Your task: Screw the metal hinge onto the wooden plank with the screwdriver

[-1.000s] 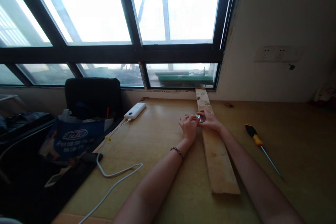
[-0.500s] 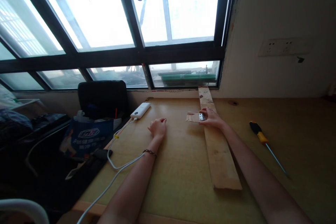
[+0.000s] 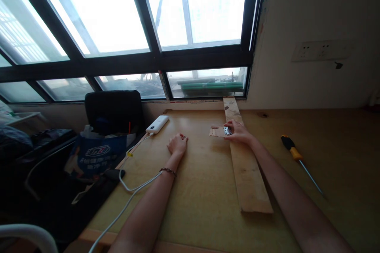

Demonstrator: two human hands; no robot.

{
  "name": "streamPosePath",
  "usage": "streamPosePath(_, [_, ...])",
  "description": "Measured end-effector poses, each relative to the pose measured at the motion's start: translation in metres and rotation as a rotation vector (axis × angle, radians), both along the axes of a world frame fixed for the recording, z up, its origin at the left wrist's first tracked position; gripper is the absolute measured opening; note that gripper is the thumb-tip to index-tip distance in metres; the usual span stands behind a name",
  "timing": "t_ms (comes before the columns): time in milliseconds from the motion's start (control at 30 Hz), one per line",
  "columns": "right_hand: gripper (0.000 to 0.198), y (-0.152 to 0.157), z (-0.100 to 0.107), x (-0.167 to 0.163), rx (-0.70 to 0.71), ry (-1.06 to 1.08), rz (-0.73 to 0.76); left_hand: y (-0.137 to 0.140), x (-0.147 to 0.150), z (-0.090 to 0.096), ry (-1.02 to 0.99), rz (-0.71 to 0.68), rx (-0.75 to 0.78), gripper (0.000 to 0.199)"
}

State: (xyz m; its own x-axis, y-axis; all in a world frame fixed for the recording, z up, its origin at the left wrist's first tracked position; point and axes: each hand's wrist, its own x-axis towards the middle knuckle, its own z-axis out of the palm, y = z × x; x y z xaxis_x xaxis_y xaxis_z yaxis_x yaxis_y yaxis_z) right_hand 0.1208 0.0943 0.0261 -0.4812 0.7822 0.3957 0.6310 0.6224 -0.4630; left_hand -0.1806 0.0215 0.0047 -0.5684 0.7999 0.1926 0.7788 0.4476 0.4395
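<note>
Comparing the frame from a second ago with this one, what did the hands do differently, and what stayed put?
The left hand let go of the small metal hinge and moved left, now resting on the table beside a tiny item too small to identify. The right hand kept its place, fingers on the hinge at the long plank. The small wood piece, screwdriver and power bank lie where they were.

Yellow-and-black screwdriver (image 3: 298, 159), lying on the wooden tabletop (image 3: 202, 189), right side. White power bank (image 3: 157, 124), near the table's left edge, white cable (image 3: 130, 187) attached, trailing toward the near edge. Blue printed bag (image 3: 96, 154) beside a black chair (image 3: 114, 108). Wall socket strip (image 3: 319, 50), upper right.
</note>
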Motion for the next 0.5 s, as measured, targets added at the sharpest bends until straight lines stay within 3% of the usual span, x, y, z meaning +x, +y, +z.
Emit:
streamPosePath(133, [0.065,0.001,-0.001,0.000,0.012,0.002,0.002,-0.005,0.021,0.003,-0.085,-0.094,0.323,0.035])
streamPosePath(233, [0.064,0.001,-0.001,0.001,0.014,-0.003,0.009,-0.005,0.062,-0.002,-0.577,-0.234,0.555,0.038])
streamPosePath(300, [0.065,0.001,-0.001,0.001,0.019,-0.002,0.015,-0.002,0.096,-0.007,-1.080,-0.241,0.551,0.034])
streamPosePath(367, [0.065,0.001,-0.001,0.001,0.023,0.013,0.016,0.005,0.128,-0.012,-1.482,-0.339,0.492,0.029])
streamPosePath(500, [0.065,0.001,-0.002,0.000,0.024,0.038,0.018,0.024,0.168,-0.015,-1.866,-0.420,0.410,0.027])
